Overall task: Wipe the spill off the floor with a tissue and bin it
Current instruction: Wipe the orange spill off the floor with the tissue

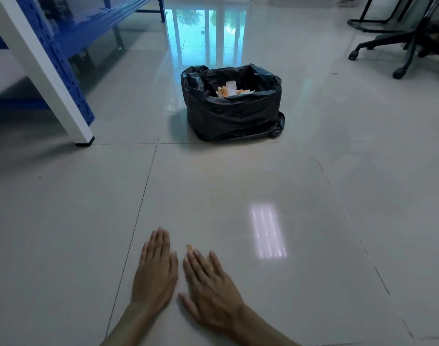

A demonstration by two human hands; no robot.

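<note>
My left hand point(155, 269) lies flat on the glossy tiled floor point(238, 186), fingers straight and together, holding nothing. My right hand point(208, 283) lies flat beside it, fingers slightly spread, also holding nothing. A small orange speck of spill point(188, 246) sits on the tile just beyond my right fingertips, and a faint orange trace shows between two of that hand's fingers. Farther ahead stands a bin lined with a black plastic bag point(233, 113). Crumpled white tissues stained orange point(229, 91) lie inside it. No tissue is in either hand.
A blue and white metal shelving frame point(51, 71) stands at the left, one white leg ending on the floor. An office chair base with castors point(400, 48) is at the far right. A bright window reflection lies on the tiles behind the bin.
</note>
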